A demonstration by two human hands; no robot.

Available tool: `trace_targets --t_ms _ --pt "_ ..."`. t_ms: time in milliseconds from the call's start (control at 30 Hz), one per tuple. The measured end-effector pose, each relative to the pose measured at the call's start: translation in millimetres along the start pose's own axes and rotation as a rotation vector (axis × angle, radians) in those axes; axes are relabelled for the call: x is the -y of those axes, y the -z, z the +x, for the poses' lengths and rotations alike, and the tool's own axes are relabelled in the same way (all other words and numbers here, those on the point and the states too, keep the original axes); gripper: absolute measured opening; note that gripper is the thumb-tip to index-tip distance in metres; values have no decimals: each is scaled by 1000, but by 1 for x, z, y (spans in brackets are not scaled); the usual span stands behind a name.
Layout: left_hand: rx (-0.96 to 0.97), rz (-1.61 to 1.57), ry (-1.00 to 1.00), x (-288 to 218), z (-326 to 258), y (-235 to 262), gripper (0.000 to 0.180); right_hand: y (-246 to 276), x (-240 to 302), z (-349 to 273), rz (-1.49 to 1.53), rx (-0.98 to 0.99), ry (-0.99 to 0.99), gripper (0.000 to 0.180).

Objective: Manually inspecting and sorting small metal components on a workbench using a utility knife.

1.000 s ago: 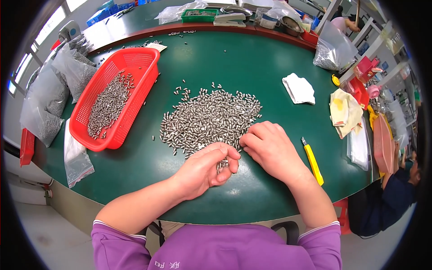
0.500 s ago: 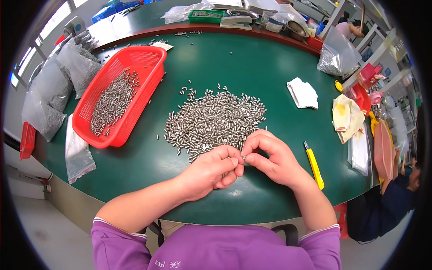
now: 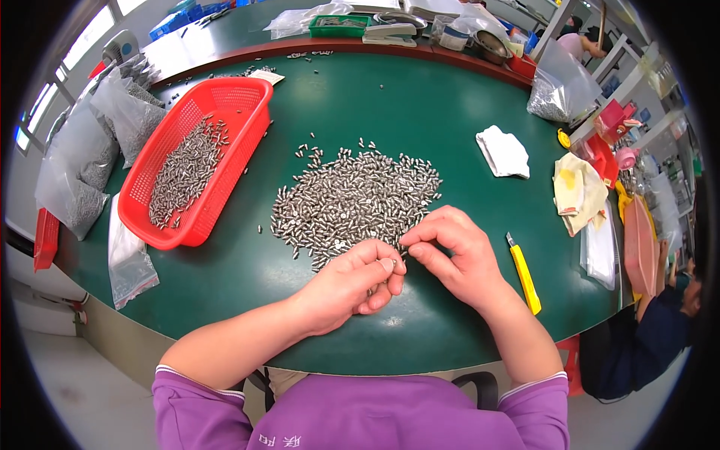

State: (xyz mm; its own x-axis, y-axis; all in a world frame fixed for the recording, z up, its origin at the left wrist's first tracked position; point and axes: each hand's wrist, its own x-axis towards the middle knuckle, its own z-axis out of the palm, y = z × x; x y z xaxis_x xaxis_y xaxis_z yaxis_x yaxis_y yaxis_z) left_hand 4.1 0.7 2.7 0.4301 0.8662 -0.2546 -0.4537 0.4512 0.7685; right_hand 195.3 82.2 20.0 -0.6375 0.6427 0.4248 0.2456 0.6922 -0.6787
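Note:
A wide heap of small, shiny, bullet-shaped metal pieces [image 3: 352,199] lies on the green table in front of me. My left hand [image 3: 352,281] is curled at the near edge of the heap, its thumb and fingertips closed on a small metal piece, mostly hidden. Just right of those fingertips, my right hand [image 3: 457,251] has its thumb and index finger apart, with nothing visible between them. The index fingertip is at the heap's lower right edge. More such pieces lie in a red perforated plastic basket [image 3: 234,180] to the left.
A yellow utility knife [image 3: 523,274] lies right of my right hand. Beyond it are a white folded cloth [image 3: 502,152] and a stained cloth [image 3: 580,195]. Filled plastic bags [image 3: 71,187] line the left edge, beside a flat clear bag [image 3: 131,259]. A person [image 3: 645,341] sits at far right.
My right thumb and index finger have parted and moved slightly away from the left fingertips, which they were touching. The left hand stays nearly still and closed.

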Motion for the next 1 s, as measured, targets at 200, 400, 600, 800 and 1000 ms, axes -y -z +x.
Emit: trace_targets --t_ms 200,400,600,800,1000 --pt "11 -24 -1 -1 -1 1 16 4 -3 0 -265 133 22 12" --pt "1 4 -19 -2 -1 -1 17 4 -3 -1 -323 205 38 12" --pt "4 25 -10 -2 -1 -2 17 5 -2 -1 -342 243 -14 11" --pt "9 -38 -37 -2 -2 -1 16 2 5 0 -71 101 -28 13" --pt "13 -54 -39 -1 -1 1 15 0 4 0 -35 35 134 27"
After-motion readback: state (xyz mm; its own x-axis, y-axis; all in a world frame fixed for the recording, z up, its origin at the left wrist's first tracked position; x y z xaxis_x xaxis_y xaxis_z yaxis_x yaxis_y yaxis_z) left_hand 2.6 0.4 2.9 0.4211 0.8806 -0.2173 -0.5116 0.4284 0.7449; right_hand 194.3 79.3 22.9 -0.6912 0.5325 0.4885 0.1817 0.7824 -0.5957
